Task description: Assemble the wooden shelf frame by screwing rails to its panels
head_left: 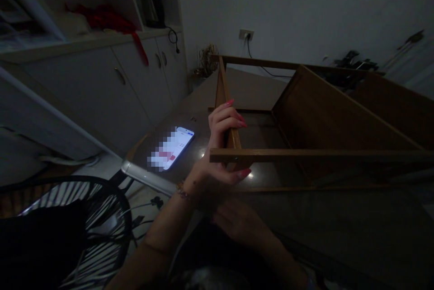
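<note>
Lying across the table (200, 102) in front of you, the wooden frame (320, 116) reaches from the middle of the view toward its right edge, its left-hand end just beside the lit phone (183, 138). Judged by its slender rails (288, 155) and broad panels (400, 102), it should handle as a stiff, fairly light but bulky piece, awkward more through length than weight; the panels would probably flex before the rails, and the corners seem the likeliest weak points. The wood should offer fair friction to dry fingers, whereas the glossy tabletop may let the piece slide. You would do best to take hold of a rail, or of the end board (222, 84) close to a corner, rather than a panel's middle. Your left hand (217, 138) is curled around that end board near the closer corner, fingers laid over it and thumb showing below the near rail. Your right hand (237, 220) sits low in shadow, beneath the level of the near rail; whether it holds anything cannot be told. As to appearance, note the brown wood, paler along the end board's lit edge; the straight rails running lengthwise; the slanting panels set between them; and the open bay, through which the tabletop shows. Farther right, the details fade into darkness.
</note>
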Action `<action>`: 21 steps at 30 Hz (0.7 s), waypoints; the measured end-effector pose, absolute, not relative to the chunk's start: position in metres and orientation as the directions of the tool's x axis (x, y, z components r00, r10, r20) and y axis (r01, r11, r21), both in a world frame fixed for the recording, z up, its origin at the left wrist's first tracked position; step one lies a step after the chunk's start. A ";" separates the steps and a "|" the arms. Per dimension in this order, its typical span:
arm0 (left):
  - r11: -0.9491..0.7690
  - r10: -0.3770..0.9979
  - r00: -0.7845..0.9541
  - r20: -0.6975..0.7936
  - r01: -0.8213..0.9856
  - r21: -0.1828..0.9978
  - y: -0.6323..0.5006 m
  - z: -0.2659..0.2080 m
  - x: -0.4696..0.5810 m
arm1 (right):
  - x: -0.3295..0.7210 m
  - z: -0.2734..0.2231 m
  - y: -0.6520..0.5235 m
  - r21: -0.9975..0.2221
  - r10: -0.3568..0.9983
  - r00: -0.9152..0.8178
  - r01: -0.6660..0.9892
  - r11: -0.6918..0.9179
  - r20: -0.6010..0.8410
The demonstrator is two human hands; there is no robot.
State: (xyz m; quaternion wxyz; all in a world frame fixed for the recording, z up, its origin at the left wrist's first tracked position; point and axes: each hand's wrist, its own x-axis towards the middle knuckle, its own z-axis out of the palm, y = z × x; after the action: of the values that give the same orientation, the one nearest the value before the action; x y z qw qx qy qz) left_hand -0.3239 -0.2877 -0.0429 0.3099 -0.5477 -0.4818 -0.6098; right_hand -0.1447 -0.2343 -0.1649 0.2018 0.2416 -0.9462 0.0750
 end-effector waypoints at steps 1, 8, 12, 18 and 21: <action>-0.329 0.154 -0.215 0.964 0.909 0.256 -0.287 -0.043 -0.324 | -0.145 -0.165 -0.234 -0.027 -0.414 -0.796 -0.473 0.881 0.441; -0.345 0.146 -0.206 0.968 0.906 0.245 -0.289 -0.039 -0.321 | -0.142 -0.156 -0.231 0.171 -0.468 -0.677 -0.459 0.872 0.568; -0.329 0.147 -0.199 0.969 0.914 0.238 -0.291 -0.038 -0.321 | -0.142 -0.157 -0.231 0.168 -0.470 -0.712 -0.455 0.875 0.522; -0.290 0.171 -0.227 0.959 0.918 0.269 -0.291 -0.038 -0.320 | -0.140 -0.169 -0.236 0.176 -0.480 -0.668 -0.471 0.864 0.569; -0.307 0.139 -0.202 0.969 0.922 0.236 -0.288 -0.039 -0.323 | -0.136 -0.169 -0.241 0.147 -0.423 -0.655 -0.434 0.889 0.627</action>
State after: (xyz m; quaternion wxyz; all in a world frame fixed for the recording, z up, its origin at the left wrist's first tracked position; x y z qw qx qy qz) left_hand -0.3226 -0.2880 -0.0387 0.3260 -0.5411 -0.4903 -0.6005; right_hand -0.1364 -0.2406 -0.1687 0.3424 0.2355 -0.9095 0.0079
